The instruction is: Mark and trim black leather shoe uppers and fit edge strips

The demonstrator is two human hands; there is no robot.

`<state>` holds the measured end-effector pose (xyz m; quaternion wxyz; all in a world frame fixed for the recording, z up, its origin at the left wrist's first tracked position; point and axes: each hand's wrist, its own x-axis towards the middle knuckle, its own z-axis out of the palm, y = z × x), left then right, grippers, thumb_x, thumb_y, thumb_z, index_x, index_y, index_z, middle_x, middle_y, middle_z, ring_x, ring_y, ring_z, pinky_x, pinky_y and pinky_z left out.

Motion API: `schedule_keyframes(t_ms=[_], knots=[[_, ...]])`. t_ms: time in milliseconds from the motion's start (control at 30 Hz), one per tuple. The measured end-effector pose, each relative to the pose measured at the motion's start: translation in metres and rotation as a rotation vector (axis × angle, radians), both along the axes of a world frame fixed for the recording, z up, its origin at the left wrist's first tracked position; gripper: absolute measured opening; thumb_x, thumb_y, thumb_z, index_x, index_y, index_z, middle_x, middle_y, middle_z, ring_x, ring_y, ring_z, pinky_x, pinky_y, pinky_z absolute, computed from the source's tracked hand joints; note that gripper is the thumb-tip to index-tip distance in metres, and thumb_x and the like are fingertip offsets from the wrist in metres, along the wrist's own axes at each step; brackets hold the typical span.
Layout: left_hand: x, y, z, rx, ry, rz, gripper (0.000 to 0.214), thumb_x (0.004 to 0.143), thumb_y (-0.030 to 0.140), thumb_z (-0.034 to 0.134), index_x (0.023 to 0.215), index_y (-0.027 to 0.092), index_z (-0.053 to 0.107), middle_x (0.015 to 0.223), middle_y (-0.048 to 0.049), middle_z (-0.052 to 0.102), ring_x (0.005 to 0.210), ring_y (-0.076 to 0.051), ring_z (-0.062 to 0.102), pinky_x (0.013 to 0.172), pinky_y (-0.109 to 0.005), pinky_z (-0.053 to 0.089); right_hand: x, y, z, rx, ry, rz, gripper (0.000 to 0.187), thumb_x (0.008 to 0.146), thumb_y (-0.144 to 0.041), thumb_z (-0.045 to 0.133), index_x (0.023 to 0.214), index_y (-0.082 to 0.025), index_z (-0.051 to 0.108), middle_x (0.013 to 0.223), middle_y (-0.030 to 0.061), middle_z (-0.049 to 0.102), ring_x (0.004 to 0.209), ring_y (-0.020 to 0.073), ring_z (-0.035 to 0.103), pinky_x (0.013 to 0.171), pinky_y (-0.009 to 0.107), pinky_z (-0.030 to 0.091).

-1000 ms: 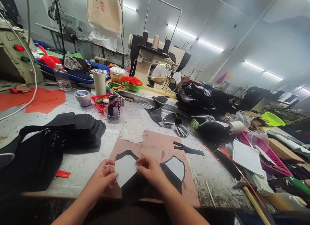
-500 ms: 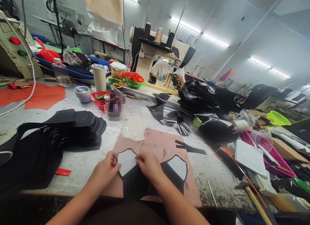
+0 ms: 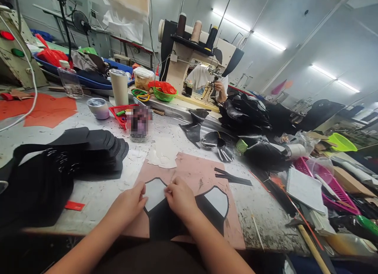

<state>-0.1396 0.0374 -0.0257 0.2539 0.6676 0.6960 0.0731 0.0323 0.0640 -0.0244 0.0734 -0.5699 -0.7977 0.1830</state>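
A flat black leather piece point(image 3: 161, 224) with two rounded ends lies on a pink mat point(image 3: 201, 169) in front of me. White patches cover both ends, the left patch point(image 3: 155, 193) and the right patch point(image 3: 217, 201), each framed by a narrow black rim. My left hand point(image 3: 130, 203) is closed, thumb and fingers pinching the left rim of the left end. On that end's other side, my right hand point(image 3: 181, 199) is closed too, fingertips at the rim. My right forearm hides part of the middle. Two thin black strips point(image 3: 233, 176) lie at the mat's right edge.
Stacked black pieces point(image 3: 94, 152) lie to the left; thin white pieces point(image 3: 162, 154) sit just beyond the mat. Behind are a tumbler point(image 3: 119, 87), a red basket point(image 3: 115, 110) and a sewing machine point(image 3: 174, 65) with a person's hand point(image 3: 219, 89). A hammer point(image 3: 313, 246) lies right.
Both hands stay at the left end's rim; the left fingers have shifted slightly upward along the edge. The camera view has shifted a little.
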Motion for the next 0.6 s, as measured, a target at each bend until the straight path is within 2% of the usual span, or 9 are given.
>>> schedule_keyframes(t_ms=[67,167,333,400,500,600], knots=[[0.0,0.0,0.005,0.011,0.102,-0.045,0.01,0.079,0.026,0.042,0.083,0.023,0.05,0.076,-0.0002,0.06,0.07,-0.018,0.058,0.057,-0.026,0.034,-0.004,-0.001,0.001,0.073,-0.095,0.08,0.018,0.078,-0.016,0.049,0.087,-0.019,0.064,0.092,0.0073,0.058,0.084,0.0196,0.054,0.068,0.028,0.041],[-0.001,-0.002,0.009,0.066,0.198,-0.071,0.022,0.079,0.031,0.044,0.096,0.025,0.057,0.091,-0.0028,0.059,0.083,-0.021,0.058,0.058,-0.027,0.037,-0.012,-0.001,0.002,0.123,-0.184,0.213,0.027,0.078,-0.013,0.044,0.101,-0.019,0.057,0.089,0.0071,0.058,0.082,0.0203,0.053,0.069,0.031,0.039],[-0.002,-0.007,0.003,0.154,0.294,-0.115,0.028,0.079,0.034,0.048,0.103,0.024,0.059,0.089,-0.0058,0.058,0.088,-0.025,0.055,0.061,-0.029,0.041,-0.019,-0.002,0.009,0.138,-0.215,0.253,0.033,0.081,-0.029,0.049,0.112,-0.019,0.051,0.094,0.0097,0.058,0.087,0.0248,0.053,0.074,0.039,0.038],[-0.001,-0.009,-0.001,0.187,0.307,-0.152,0.027,0.078,0.033,0.05,0.1,0.023,0.061,0.089,-0.0067,0.058,0.087,-0.025,0.055,0.063,-0.031,0.042,-0.013,-0.005,0.018,0.09,-0.194,0.283,0.037,0.079,-0.037,0.053,0.111,-0.019,0.054,0.098,0.0106,0.058,0.091,0.0254,0.053,0.078,0.04,0.037],[-0.003,-0.013,-0.003,0.223,0.272,-0.204,0.017,0.077,0.028,0.051,0.086,0.023,0.064,0.088,-0.0072,0.059,0.083,-0.025,0.056,0.061,-0.03,0.042,0.009,-0.015,0.032,-0.065,-0.141,0.371,0.032,0.073,-0.043,0.06,0.097,-0.021,0.063,0.103,0.0096,0.058,0.095,0.0238,0.053,0.084,0.038,0.035],[-0.005,-0.018,-0.004,0.256,0.174,-0.229,0.011,0.073,0.026,0.053,0.074,0.022,0.064,0.081,-0.0065,0.06,0.079,-0.023,0.058,0.062,-0.03,0.043,0.04,-0.033,0.035,-0.089,-0.075,0.367,0.046,0.063,-0.04,0.07,0.104,-0.021,0.061,0.12,0.0114,0.051,0.109,0.027,0.046,0.09,0.039,0.033]])
